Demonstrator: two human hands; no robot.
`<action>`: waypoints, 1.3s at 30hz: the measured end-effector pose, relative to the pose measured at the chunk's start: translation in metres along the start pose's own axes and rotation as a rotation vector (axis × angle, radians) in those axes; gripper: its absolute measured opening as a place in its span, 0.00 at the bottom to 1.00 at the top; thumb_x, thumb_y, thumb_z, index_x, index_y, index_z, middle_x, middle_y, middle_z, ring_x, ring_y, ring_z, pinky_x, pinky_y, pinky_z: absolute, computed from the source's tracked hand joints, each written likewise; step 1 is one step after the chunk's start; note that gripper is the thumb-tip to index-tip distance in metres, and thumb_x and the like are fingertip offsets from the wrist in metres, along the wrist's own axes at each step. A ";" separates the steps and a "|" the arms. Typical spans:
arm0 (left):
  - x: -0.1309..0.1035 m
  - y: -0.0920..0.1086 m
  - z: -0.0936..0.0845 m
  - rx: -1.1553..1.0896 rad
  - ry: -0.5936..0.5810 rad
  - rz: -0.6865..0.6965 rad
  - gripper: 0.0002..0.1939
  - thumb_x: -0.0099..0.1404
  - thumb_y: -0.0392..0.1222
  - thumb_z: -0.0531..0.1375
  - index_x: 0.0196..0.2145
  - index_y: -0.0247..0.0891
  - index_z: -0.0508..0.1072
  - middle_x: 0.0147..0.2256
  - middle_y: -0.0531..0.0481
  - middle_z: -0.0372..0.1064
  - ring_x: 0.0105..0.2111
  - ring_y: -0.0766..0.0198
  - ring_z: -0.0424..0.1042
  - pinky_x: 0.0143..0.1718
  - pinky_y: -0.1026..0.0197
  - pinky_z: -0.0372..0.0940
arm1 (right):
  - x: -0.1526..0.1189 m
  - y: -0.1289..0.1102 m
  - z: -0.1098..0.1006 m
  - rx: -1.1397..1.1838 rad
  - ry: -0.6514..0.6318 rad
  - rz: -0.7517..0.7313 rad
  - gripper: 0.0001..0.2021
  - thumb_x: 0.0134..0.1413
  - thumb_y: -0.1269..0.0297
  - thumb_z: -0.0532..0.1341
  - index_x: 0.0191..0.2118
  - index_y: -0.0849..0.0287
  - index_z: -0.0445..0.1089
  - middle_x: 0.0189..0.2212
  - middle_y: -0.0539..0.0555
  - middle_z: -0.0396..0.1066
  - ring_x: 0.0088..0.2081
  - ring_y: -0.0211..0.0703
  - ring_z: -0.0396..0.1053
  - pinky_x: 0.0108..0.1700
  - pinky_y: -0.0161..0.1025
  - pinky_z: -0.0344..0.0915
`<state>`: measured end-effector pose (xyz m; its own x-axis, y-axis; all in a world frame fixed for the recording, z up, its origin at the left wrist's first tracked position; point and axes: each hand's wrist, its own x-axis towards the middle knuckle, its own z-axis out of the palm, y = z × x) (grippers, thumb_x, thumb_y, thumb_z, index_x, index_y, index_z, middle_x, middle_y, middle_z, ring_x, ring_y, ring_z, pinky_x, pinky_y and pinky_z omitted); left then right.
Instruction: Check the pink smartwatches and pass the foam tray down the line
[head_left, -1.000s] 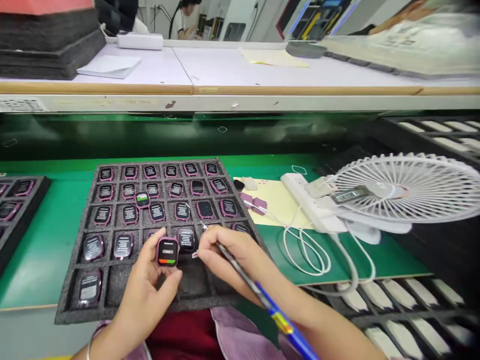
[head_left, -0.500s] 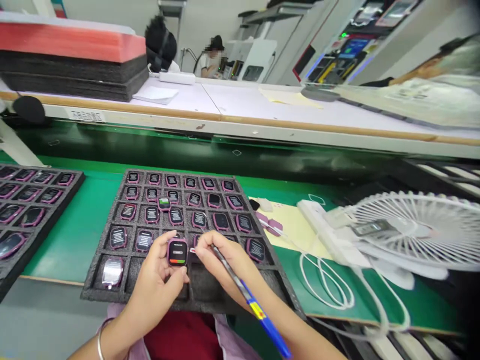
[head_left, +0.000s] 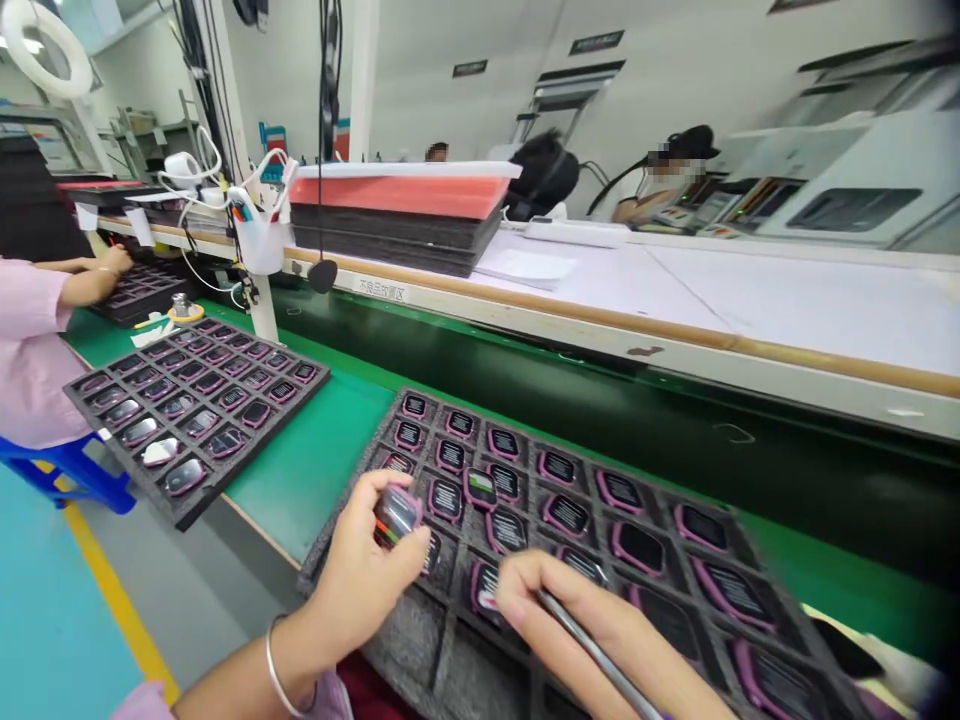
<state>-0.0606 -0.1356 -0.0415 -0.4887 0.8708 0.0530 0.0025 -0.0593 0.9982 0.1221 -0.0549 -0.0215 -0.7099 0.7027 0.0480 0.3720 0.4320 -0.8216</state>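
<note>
Along the near edge of the green bench mat [head_left: 322, 460], the dark grey foam tray [head_left: 450, 640] with its grid of square pockets overhung toward the person, its left corner just beside bare green mat. That strip of mat lay open between this tray and a second dark foam tray [head_left: 97, 400] of pink watches, farther left. Beyond both trays ran a dark green channel and a white upper shelf [head_left: 675, 300] with a wooden edge.

The left hand [head_left: 360, 580] was closed round a small pink-cased smartwatch body [head_left: 395, 512], fingers and thumb clamped on its sides, holding it just above the tray's near-left pockets. The right hand [head_left: 592, 630] was curled round a slim grey pen-like tool [head_left: 592, 650] lying along the palm, its fingertips [head_left: 510, 600] touching a pink watch [head_left: 484, 585] seated in a near-row pocket.

Half a second before, both hands had met at the lifted watch over the tray's near middle, its screen facing up with red and green bars. Since then the view had swung left, bringing in a co-worker's pink sleeve [head_left: 30, 340] at the far left, and the right hand had dropped away from the held watch to the tray.
</note>
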 end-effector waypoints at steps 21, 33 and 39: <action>0.004 -0.010 -0.022 -0.254 -0.114 -0.065 0.21 0.67 0.47 0.61 0.52 0.37 0.61 0.43 0.44 0.73 0.26 0.69 0.74 0.30 0.64 0.72 | 0.067 -0.037 0.042 -0.058 0.009 -0.167 0.10 0.63 0.61 0.53 0.31 0.56 0.65 0.21 0.47 0.68 0.22 0.37 0.65 0.26 0.33 0.60; 0.002 -0.014 -0.023 -0.121 -0.027 -0.059 0.13 0.68 0.47 0.59 0.47 0.39 0.65 0.31 0.53 0.72 0.24 0.70 0.72 0.27 0.67 0.69 | 0.058 -0.030 0.047 -0.535 0.266 -0.391 0.09 0.64 0.67 0.52 0.32 0.56 0.66 0.25 0.50 0.72 0.22 0.38 0.68 0.25 0.34 0.56; 0.010 -0.011 -0.027 -0.139 -0.016 -0.066 0.16 0.66 0.49 0.60 0.46 0.38 0.64 0.33 0.54 0.69 0.20 0.72 0.69 0.22 0.68 0.66 | 0.054 -0.013 0.007 -0.548 0.320 -0.352 0.08 0.65 0.65 0.53 0.33 0.55 0.64 0.24 0.48 0.70 0.21 0.38 0.67 0.24 0.33 0.58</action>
<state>-0.0891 -0.1389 -0.0522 -0.4700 0.8826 -0.0113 -0.1505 -0.0676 0.9863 0.0747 -0.0264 -0.0124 -0.6645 0.5643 0.4900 0.4590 0.8256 -0.3283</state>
